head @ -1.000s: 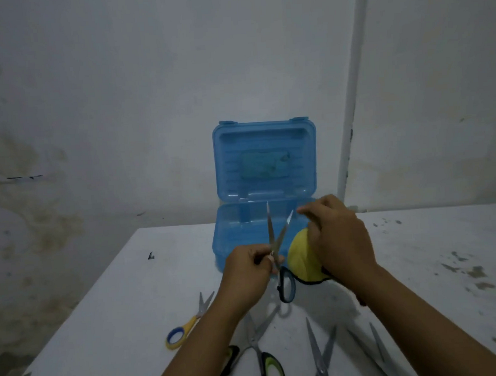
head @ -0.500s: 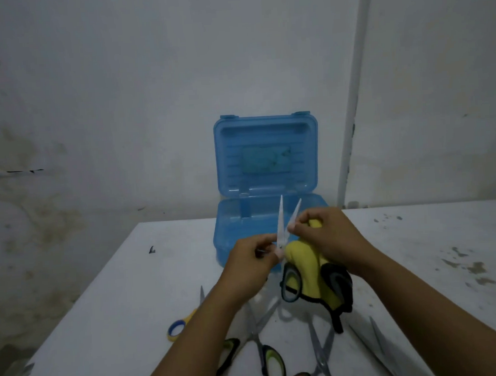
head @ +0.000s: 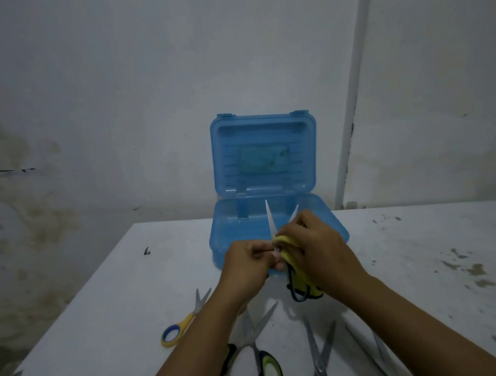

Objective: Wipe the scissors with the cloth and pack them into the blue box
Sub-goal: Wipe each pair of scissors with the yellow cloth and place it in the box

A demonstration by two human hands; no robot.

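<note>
The person is holding a pair of scissors (head: 269, 220) upright over the near edge of the blue box (head: 327, 226), blades parted in a narrow V and pointing up. The left hand (head: 247, 265) is pinching them low down, about where the blades meet the handles, while the right hand (head: 317, 249) is curling round a yellow cloth (head: 285, 243) and pressing it against the right-hand blade; a dark handle loop is hanging out below the cloth. The scissors look light and stiff, with thin polished steel that is probably slippery under bare fingers and sharp at the edges and tips, so the safe place to take hold seems to be the pivot or the handle loops, with the cloth kept between skin and blade. The cloth itself is soft and is bunching easily, which may hide the blade edge from view. The box is standing open at the far middle of the bench (head: 102, 298), lid up against the wall, and I cannot tell what is in its tray. On the near part of the bench other scissors are lying loose: a yellow-handled pair (head: 185, 319) to the left, a black-handled pair (head: 258, 347) in the middle, a red-handled pair (head: 318, 355) and a plain steel pair (head: 369, 346) to the right.
</note>
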